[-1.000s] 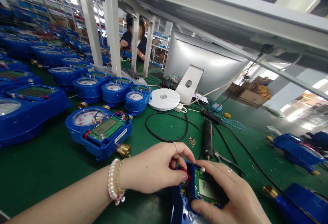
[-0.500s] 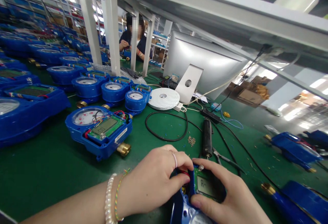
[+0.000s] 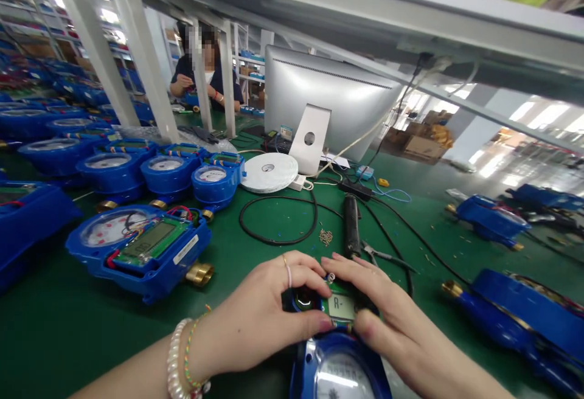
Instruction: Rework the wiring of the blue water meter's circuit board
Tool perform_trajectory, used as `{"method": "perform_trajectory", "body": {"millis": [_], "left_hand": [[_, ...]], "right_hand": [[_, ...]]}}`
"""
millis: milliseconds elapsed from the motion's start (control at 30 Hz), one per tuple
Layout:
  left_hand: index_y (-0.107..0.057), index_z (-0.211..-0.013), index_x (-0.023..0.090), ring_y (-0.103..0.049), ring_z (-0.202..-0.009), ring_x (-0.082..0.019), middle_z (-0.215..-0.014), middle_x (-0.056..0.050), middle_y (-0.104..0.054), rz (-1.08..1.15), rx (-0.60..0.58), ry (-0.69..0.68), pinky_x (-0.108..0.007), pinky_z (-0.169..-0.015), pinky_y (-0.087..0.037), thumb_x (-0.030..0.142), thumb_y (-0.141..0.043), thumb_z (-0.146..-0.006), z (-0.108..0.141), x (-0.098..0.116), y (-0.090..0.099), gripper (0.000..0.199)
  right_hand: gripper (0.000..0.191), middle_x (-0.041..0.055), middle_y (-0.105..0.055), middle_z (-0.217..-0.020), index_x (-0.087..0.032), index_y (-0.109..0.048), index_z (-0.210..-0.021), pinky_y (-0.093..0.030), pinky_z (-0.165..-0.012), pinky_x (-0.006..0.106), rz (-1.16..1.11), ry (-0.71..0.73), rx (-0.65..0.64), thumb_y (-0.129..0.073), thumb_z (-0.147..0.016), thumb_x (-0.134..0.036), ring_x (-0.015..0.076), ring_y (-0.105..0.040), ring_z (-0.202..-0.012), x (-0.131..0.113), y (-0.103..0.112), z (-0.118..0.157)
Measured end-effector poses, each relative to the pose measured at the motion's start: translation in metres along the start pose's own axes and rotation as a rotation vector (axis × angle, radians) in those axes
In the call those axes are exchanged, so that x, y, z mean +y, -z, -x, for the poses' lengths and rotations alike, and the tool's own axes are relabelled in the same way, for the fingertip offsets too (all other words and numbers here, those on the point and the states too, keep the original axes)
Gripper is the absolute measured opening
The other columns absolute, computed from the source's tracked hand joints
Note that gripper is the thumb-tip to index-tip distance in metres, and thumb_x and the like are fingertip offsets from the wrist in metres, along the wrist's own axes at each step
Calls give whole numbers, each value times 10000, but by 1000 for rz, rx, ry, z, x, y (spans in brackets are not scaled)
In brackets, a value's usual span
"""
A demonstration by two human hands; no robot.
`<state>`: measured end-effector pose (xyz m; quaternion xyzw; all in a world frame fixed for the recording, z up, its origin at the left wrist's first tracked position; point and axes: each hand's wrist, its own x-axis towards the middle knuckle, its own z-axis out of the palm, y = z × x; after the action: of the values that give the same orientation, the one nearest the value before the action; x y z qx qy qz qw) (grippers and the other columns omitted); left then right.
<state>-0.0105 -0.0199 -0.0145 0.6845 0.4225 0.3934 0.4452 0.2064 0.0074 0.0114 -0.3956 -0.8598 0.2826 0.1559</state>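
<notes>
A blue water meter (image 3: 308, 371) with a round clear dial lies at the bottom of the view. At its upper end is a green circuit board (image 3: 336, 287) with a small display reading "A-". My left hand (image 3: 269, 305) wraps round the board's left side, thumb on the near edge and fingers on the far edge. From the right, my right hand (image 3: 387, 308) grips the same board between thumb and fingers. A small coil spring (image 3: 331, 277) stands at the board's far edge. Whether the board is fully seated in the housing is hidden by my hands.
Another blue meter with an exposed display (image 3: 150, 241) lies to the left. A black electric screwdriver (image 3: 351, 228), pliers (image 3: 385, 255) and a pile of screws (image 3: 325, 237) are beyond my hands. A monitor (image 3: 328, 101) stands behind; a co-worker (image 3: 207, 76) sits across.
The view has swung right. The board and display have turned more upright, and the meter's dial now shows more. My right hand's fingers have closed in over the board's far edge.
</notes>
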Motion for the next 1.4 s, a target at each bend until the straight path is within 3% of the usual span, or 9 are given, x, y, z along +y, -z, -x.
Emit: {"method": "perform_trajectory", "body": {"millis": [100,400,667,767,900,1033,1100,1233,1400], "left_hand": [[-692,-911,286,-554,-1083,-133,-1132,41,-605,-15,2,38,-218,-966,-385,257,-734,-742,1,-1,-2,176],[-653,-939,316,-530,-1135,-213,-1205,25,-571,-204,-9,154,-350,-1001,-389,329,-730,-714,1,8,-7,238],[-598,-742,250,-572,-1041,-264,-1147,-6,-611,-387,138,226,-383,-869,-456,267,-801,-591,-5,24,-24,253],[-569,-747,250,-534,-1135,-297,-1277,-15,-567,-414,123,231,-432,-926,-426,320,-784,-600,-8,22,-27,270],[-507,-730,246,-578,-1068,-306,-1193,-16,-636,-442,47,310,-448,-888,-440,362,-742,-625,-13,22,-28,283],[-474,-1078,301,-606,-1010,-290,-1106,-7,-671,-408,105,340,-472,-907,-421,310,-754,-587,-16,24,-29,565],[-408,-1251,333,-590,-1064,-273,-1177,6,-645,-394,109,313,-467,-956,-400,298,-761,-581,-17,23,-27,758],[-614,-1122,324,-598,-1062,-250,-1164,39,-663,-495,51,188,-389,-931,-440,334,-780,-585,-19,17,-22,563],[-635,-1098,346,-679,-885,-180,-1012,65,-726,-484,93,-40,-256,-807,-526,319,-830,-543,-17,-2,-15,589]], "right_hand": [[459,16,-451,-1395,-322,-464,-1338,-238,-1111,538,-119,-18,-20,-283,-964,-518,241,-348,-1335,2,9,3],[428,-34,-398,-1430,-317,-403,-1379,-197,-1150,458,-218,9,-87,-274,-985,-423,189,-312,-1354,13,16,8],[466,2,-336,-1468,-273,-321,-1426,-253,-1130,458,-310,39,-98,-275,-977,-390,209,-293,-1363,17,11,9],[495,-16,-267,-1499,-280,-247,-1452,-231,-1140,420,-371,19,-106,-278,-972,-394,182,-234,-1386,20,9,12],[521,-41,-195,-1523,-298,-227,-1455,-165,-1151,395,-510,48,-41,-317,-958,-426,161,-167,-1404,24,3,14],[520,-32,-195,-1523,-273,-296,-1436,-216,-1134,392,-741,64,56,-359,-937,-406,176,-172,-1403,28,-2,14],[503,-33,-212,-1518,-270,-332,-1422,-226,-1133,383,-813,59,68,-376,-931,-373,174,-184,-1401,30,-5,14],[468,-43,-233,-1512,-277,-352,-1409,-177,-1155,361,-837,84,67,-379,-945,-331,157,-177,-1402,34,-7,16],[449,-21,-327,-1473,-263,-383,-1384,-257,-1132,330,-860,64,97,-423,-937,-271,148,-289,-1359,33,-8,21]]}}
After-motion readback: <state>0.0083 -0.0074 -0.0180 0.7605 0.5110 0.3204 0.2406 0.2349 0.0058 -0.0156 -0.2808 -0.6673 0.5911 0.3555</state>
